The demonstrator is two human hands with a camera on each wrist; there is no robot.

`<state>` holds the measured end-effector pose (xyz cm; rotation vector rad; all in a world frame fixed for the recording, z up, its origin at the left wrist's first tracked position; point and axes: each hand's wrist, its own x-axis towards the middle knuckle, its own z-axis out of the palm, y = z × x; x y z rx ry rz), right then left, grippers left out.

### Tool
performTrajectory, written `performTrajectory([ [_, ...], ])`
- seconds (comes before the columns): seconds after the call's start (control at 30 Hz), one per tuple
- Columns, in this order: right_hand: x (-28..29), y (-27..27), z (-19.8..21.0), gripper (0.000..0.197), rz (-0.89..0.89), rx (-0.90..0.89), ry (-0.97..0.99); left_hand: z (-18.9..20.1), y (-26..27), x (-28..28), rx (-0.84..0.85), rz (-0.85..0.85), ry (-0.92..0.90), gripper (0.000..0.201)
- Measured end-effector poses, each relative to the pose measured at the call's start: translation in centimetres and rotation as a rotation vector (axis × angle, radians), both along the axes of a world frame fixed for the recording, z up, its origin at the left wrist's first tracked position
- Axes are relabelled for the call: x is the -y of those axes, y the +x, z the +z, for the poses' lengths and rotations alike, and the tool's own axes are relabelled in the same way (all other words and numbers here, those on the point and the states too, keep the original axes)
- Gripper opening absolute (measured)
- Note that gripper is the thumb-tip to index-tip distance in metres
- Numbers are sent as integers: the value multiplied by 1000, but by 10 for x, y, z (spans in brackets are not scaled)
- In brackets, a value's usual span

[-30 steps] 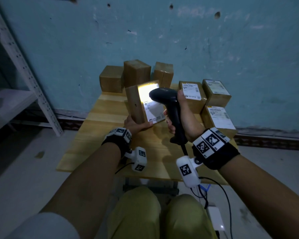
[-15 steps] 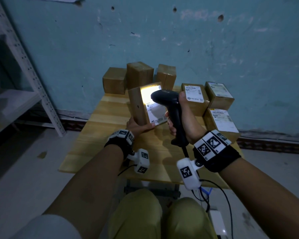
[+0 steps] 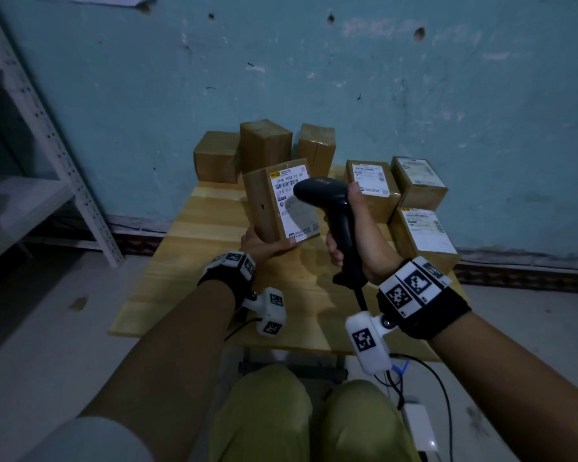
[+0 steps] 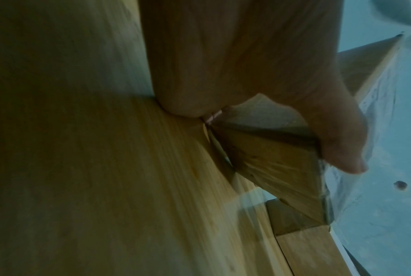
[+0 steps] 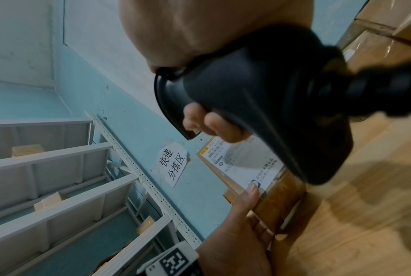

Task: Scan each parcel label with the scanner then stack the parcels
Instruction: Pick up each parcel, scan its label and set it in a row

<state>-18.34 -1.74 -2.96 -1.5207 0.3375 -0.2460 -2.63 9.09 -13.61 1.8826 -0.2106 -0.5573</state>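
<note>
Left hand (image 3: pixel 264 243) grips the upright parcel (image 3: pixel 281 201), seemingly touching the table; right hand (image 3: pixel 361 235) grips the scanner (image 3: pixel 334 208) beside it

"584A X002-93 93" is printed on the white label (image 3: pixel 292 201) of the held parcel (image 3: pixel 264 208), above a barcode. "快递分拣区" is written on a paper sign (image 5: pixel 172 163) stuck to the wall (image 5: pixel 119 115). Other parcels' labels are too small to be read.
</note>
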Motion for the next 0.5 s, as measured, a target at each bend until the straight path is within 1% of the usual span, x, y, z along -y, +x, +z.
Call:
performTrajectory([
  [0.07, 0, -1, 1, 61, -4, 0, 10, -2, 1, 1, 0, 10, -15, 164],
  [0.13, 0, -1, 1, 67, -8, -16, 11, -7, 3, 2, -5, 25, -33, 168],
  [0.2, 1, -1, 1, 69, -6, -31, 18, -11, 6, 3, -22, 36, -46, 166],
  [0.37, 5, 0, -2, 73, 39, -25, 31, -22, 14, 4, -34, 26, -65, 151],
  [0.5, 6, -1, -3, 77, 51, -17, 16, -9, 6, 2, -30, 8, -46, 156],
])
